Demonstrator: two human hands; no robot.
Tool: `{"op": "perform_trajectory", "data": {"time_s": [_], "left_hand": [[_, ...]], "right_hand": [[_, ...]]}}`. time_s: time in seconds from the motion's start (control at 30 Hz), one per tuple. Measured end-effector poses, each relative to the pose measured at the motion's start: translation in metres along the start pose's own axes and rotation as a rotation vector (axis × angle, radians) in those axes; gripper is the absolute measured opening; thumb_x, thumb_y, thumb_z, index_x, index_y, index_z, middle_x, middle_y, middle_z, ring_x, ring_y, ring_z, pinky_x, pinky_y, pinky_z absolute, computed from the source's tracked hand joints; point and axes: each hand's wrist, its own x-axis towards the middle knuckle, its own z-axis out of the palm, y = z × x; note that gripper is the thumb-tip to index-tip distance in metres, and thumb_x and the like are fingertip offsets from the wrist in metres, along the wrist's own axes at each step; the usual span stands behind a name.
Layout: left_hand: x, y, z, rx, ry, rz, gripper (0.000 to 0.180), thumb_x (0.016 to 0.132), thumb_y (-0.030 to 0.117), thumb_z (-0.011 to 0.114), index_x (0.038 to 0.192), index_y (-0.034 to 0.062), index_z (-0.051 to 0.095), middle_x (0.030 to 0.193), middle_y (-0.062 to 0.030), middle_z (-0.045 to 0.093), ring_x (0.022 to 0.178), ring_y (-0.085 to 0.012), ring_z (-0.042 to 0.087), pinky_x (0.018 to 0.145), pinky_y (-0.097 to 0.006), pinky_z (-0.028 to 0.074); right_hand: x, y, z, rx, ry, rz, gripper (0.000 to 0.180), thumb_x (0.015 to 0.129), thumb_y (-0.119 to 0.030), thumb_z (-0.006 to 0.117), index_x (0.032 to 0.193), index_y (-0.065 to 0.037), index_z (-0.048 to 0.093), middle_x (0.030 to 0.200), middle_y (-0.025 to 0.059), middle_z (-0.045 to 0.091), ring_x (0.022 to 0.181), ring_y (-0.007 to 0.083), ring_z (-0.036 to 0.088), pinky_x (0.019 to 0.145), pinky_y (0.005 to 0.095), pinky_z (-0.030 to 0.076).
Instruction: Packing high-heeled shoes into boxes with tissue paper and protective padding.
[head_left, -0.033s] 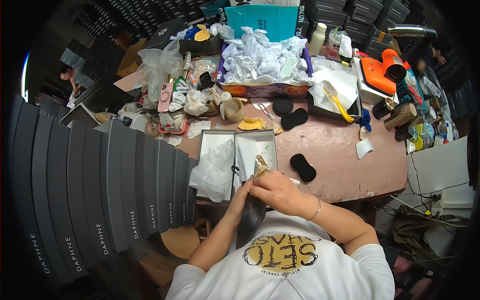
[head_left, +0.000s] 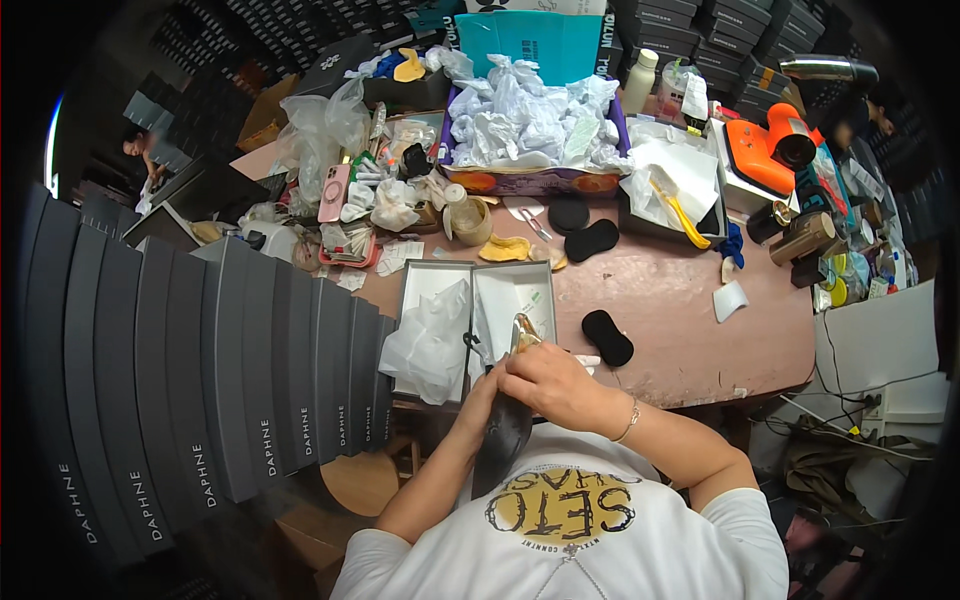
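Close to my chest I hold a dark shoe (head_left: pixel 503 440), toe end down, with a gold-coloured part (head_left: pixel 522 332) sticking up above my fingers. My right hand (head_left: pixel 555 385) is closed over the shoe's upper end. My left hand (head_left: pixel 484 398) grips it from the left and is partly hidden behind the right. Just beyond my hands, an open grey shoe box (head_left: pixel 437 274) lies on the brown table (head_left: pixel 690 330) with white tissue paper (head_left: pixel 430 340) inside. A black oval insole pad (head_left: pixel 607 337) lies to the right of the box.
Dark grey shoe boxes (head_left: pixel 200 380) stand in a row along my left. At the back are a purple box of crumpled white paper (head_left: pixel 520 120), two more black pads (head_left: pixel 590 240), a pink phone (head_left: pixel 333 192), a yellow-handled brush (head_left: pixel 680 215) and an orange tool (head_left: pixel 770 150). Another person (head_left: pixel 140 150) is far left.
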Motion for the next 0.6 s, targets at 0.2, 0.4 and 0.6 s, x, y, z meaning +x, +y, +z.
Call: {"op": "perform_trajectory", "data": {"time_s": [0.2, 0.4, 0.6], "left_hand": [[-0.013, -0.006, -0.019, 0.123, -0.013, -0.064, 0.050, 0.097, 0.047, 0.039, 0.084, 0.0051, 0.062, 0.069, -0.0084, 0.064, 0.063, -0.0155, 0.062, 0.062, -0.025, 0.048], [-0.015, -0.012, -0.034, 0.017, -0.013, -0.072, 0.044, 0.098, 0.043, 0.042, 0.108, 0.0032, 0.057, 0.078, -0.0069, 0.062, 0.065, -0.0149, 0.062, 0.060, -0.026, 0.049], [-0.020, -0.035, -0.036, 0.067, 0.062, -0.128, 0.052, 0.093, 0.049, 0.051, 0.116, 0.0028, 0.059, 0.079, 0.0037, 0.052, 0.066, -0.0051, 0.043, 0.055, -0.022, 0.036]], "right_hand": [[0.037, 0.083, 0.009, -0.067, 0.017, 0.199, 0.017, 0.073, -0.001, 0.063, 0.090, -0.004, 0.060, 0.085, 0.0126, 0.056, 0.081, 0.0325, 0.056, 0.071, 0.0381, 0.046], [0.101, 0.196, 0.016, -0.119, 0.127, 0.261, 0.012, 0.082, -0.013, 0.062, 0.092, -0.004, 0.062, 0.093, 0.0136, 0.059, 0.087, 0.0333, 0.058, 0.074, 0.0433, 0.046], [0.124, 0.129, 0.021, 0.182, -0.620, -0.063, 0.090, 0.069, -0.041, 0.079, 0.138, -0.001, 0.037, 0.139, 0.0275, 0.038, 0.129, 0.0400, 0.038, 0.106, 0.0420, 0.033]]}}
